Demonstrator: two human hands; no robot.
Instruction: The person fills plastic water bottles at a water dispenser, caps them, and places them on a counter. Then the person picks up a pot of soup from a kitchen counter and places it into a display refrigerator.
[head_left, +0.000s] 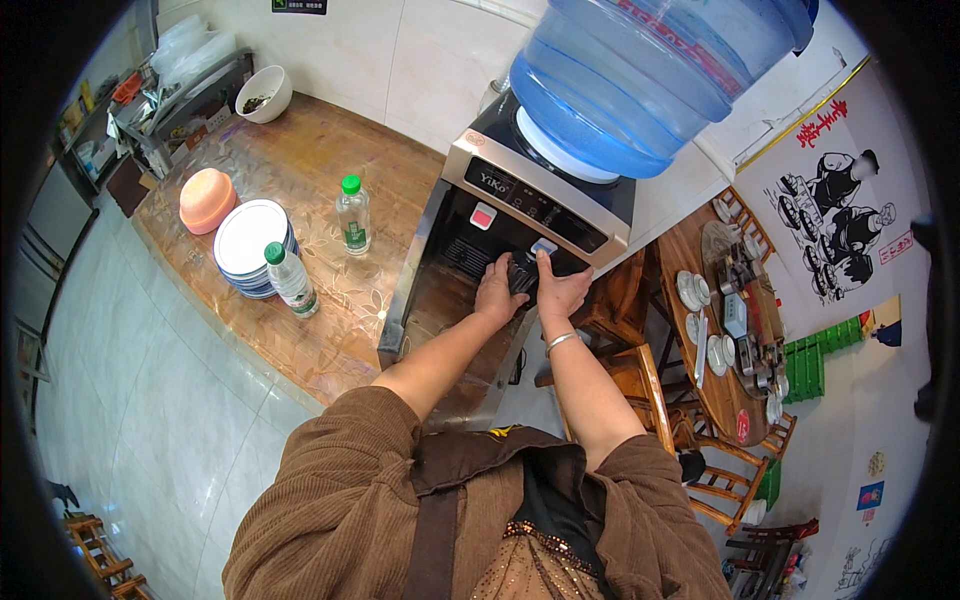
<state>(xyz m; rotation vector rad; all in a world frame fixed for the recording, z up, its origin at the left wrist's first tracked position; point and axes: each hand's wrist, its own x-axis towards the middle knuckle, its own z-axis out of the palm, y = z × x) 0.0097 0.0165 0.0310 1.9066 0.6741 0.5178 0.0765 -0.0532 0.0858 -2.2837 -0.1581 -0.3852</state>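
My left hand (496, 294) is curled around the side of a dark, ribbed vessel (522, 273), which looks like a cup, in the recess of a water dispenser (480, 169). Fingers hide part of it, so its contents cannot be made out. My right hand (562, 291), with a bangle at the wrist, has its thumb up against the blue-marked tap (543, 246). Its other fingers spread toward the dispenser's right edge. To the left is the red-marked tap (482, 216), untouched. A large blue water bottle (607, 97) sits upside down on top.
Left of the dispenser, a wooden table (330, 330) bears two green-capped bottles (354, 217), stacked plates (251, 231), orange bowls (206, 199) and a white bowl (264, 94). At right stand wooden chairs (652, 390) and a dining table (679, 247) with dishes.
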